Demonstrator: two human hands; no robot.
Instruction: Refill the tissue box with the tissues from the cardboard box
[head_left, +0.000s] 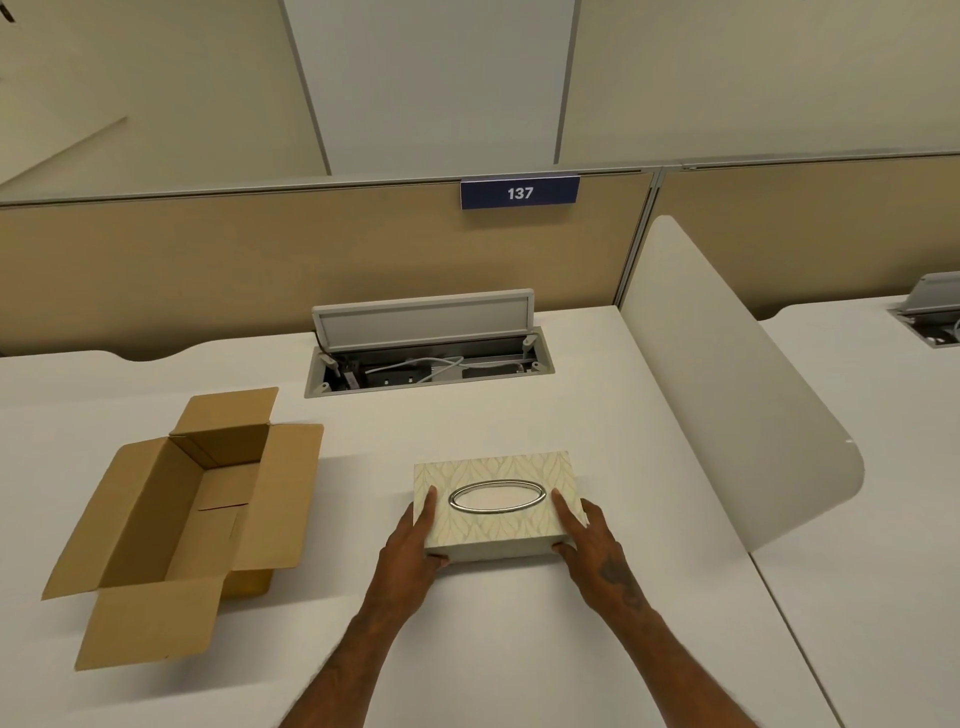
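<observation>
A pale leaf-patterned tissue box with a silver oval opening lies flat on the white desk. My left hand grips its near left corner, fingers on the lid and thumb under the front edge. My right hand holds the near right corner the same way. To the left stands the brown cardboard box, all flaps open; the part of its inside that I see shows only bare cardboard, no tissues.
An open cable tray with wires is set into the desk behind the tissue box. A white curved divider stands at the right, a beige partition with a "137" sign at the back.
</observation>
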